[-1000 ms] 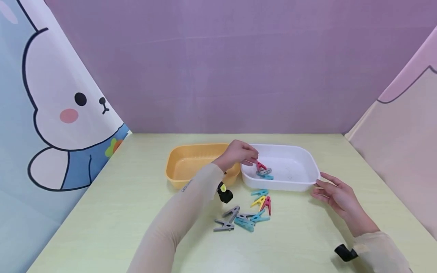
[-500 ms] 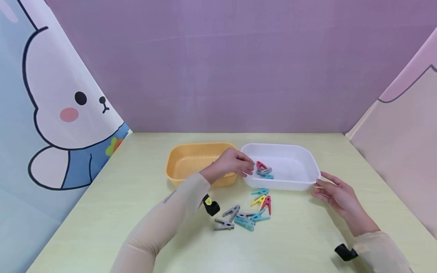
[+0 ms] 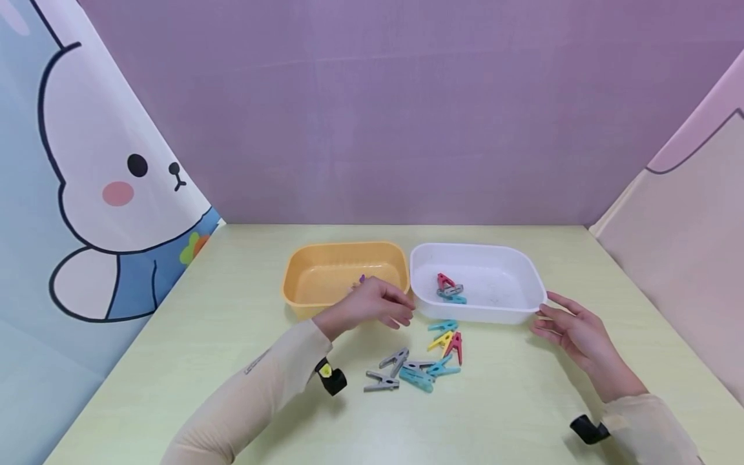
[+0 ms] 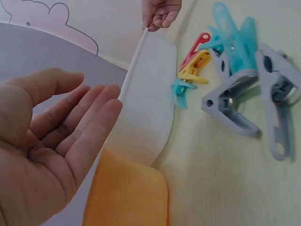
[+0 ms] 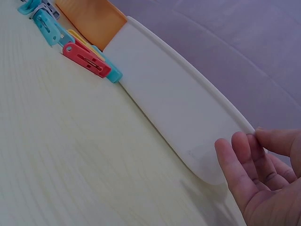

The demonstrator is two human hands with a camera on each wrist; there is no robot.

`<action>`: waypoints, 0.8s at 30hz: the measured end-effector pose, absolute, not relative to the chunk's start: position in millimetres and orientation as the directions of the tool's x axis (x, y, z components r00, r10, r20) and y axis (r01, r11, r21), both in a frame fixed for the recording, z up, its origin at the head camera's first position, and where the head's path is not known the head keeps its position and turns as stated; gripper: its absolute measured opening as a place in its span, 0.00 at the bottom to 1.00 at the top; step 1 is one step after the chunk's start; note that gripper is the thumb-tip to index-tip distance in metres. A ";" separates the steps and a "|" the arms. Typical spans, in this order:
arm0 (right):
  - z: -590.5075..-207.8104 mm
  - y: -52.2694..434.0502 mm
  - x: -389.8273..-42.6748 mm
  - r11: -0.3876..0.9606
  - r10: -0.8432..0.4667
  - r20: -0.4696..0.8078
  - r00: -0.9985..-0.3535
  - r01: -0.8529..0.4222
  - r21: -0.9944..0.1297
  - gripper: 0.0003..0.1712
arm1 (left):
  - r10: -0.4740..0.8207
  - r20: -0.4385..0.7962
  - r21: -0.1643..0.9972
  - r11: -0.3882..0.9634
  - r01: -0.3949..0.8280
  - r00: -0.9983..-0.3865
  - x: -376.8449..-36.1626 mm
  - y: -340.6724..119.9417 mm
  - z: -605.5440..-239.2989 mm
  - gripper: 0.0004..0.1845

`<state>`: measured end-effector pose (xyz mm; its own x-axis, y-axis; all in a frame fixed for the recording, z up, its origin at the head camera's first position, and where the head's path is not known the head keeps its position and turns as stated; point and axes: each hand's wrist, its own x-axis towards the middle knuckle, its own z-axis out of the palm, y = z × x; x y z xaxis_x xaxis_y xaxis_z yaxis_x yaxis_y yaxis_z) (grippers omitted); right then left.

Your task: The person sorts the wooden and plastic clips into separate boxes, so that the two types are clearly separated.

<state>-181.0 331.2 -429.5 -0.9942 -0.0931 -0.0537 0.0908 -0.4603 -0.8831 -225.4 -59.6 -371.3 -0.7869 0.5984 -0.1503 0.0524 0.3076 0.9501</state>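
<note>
My left hand (image 3: 380, 303) hovers at the front right of the orange basin (image 3: 302, 307), fingers loosely bent and holding nothing. In the left wrist view its palm and fingers (image 4: 70, 136) show bare. My right hand (image 3: 572, 332) pinches the front right corner of the white basin (image 3: 488, 315) between thumb and fingers, as the right wrist view shows at the rim (image 5: 188, 66). Inside the white basin lie a red clothespin (image 3: 445, 281), a grey clothespin (image 3: 452, 290) and a blue clothespin (image 3: 453, 299). Behind my left hand a small purple thing (image 3: 362, 279) shows in the orange basin.
On the table in front of the basins lie several clothespins: a blue one (image 3: 444, 325), a yellow one (image 3: 440, 342), a red one (image 3: 455, 347), and a loose group of grey (image 3: 382, 382) and blue ones (image 3: 416, 380). A purple backdrop (image 3: 407, 129) stands behind the table.
My left hand has drawn back from over the white basin, leftward and toward me, to the front of the orange basin. The right hand stays at the white basin's corner.
</note>
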 end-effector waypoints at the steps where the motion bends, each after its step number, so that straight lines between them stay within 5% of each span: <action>1: -429.4 331.2 -181.0 -0.459 -0.093 -0.054 -0.994 0.091 -0.884 0.20 | 0.603 -0.149 0.951 0.305 0.055 -0.784 -223.7 -61.7 -373.1 0.15; 24: -429.5 331.0 -180.4 -0.468 -0.104 -0.041 -0.994 0.085 -0.880 0.20 | 0.672 -0.130 0.901 0.387 0.196 -0.729 -192.1 -111.3 -413.2 0.10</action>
